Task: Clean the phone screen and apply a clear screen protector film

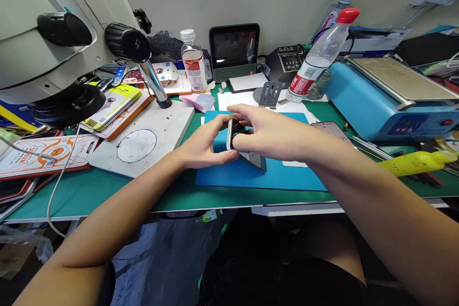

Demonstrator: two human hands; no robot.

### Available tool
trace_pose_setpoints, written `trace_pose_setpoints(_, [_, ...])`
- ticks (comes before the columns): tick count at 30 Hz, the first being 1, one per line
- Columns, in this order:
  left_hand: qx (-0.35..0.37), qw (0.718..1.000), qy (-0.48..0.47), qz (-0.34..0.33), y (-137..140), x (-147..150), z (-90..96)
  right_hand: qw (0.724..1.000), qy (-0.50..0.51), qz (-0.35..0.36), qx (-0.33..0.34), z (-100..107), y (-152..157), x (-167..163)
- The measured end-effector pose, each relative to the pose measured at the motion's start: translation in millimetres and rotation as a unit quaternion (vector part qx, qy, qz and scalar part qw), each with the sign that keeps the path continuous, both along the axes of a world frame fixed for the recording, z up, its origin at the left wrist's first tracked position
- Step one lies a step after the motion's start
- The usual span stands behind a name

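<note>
My left hand (206, 141) and my right hand (267, 134) meet over a blue mat (229, 179). Between them is a smartphone (230, 135), tilted up so that its pale narrow edge faces me. The right thumb and fingers close around its right side. My left fingers and thumb curve about its left side, the fingertips at its top. Below the right hand, a dark flat panel (256, 160) rests on the mat; whether it is joined to the smartphone, I cannot tell. Fingers hide much of the smartphone.
A microscope (71, 48) with a pale base (172, 126) stands at left. Behind the mat are a bottle (194, 64), a tablet (234, 48) and a metal stand (270, 94). On the right are a red-capped bottle (315, 62), a blue machine (380, 105), another phone (332, 130) and a yellow bottle (412, 163).
</note>
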State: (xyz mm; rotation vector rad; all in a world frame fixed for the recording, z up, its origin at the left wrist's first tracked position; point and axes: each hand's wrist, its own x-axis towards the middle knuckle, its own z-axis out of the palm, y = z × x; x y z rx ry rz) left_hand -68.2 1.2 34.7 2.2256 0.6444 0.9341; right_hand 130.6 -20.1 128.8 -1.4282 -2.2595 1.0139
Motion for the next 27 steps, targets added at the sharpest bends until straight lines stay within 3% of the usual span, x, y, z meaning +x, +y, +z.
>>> trace_pose_setpoints(10, [0.003,1.0,0.005,-0.005,-0.5,0.6,1.6,0.999,0.014,0.01,-0.033,2.3,3.0,3.6])
trace_pose_setpoints(27, [-0.007,1.0,-0.013,-0.018,1.7,1.5,-1.8,1.0,0.007,0.014,-0.024,1.3,1.2,4.3])
